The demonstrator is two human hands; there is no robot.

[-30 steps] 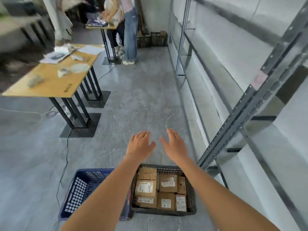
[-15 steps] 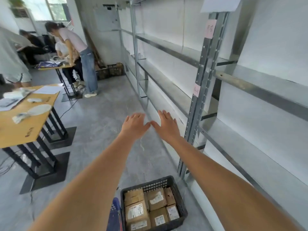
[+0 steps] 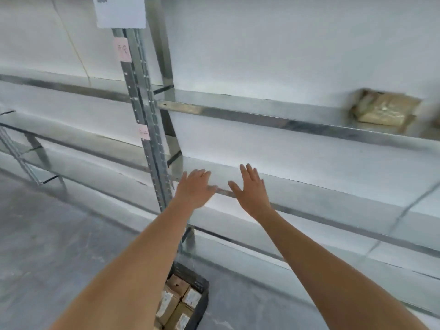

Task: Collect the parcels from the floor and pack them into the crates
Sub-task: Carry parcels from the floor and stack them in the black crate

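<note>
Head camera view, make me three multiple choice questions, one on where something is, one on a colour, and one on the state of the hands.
1. Where is the dark plastic crate of cardboard parcels?
A. on the floor below the arms
B. on the top shelf
C. held in both hands

2. What colour are the small paper tags on the grey metal shelf upright?
A. green
B. pink
C. blue

3. How are the left hand and right hand?
A. both gripping a parcel
B. one holding the crate
C. both open and empty

Answers: 1 A, it sits at the bottom beside the upright's foot. 2 B, both tags look pale pink. 3 C, fingers are spread with nothing in them.
</note>
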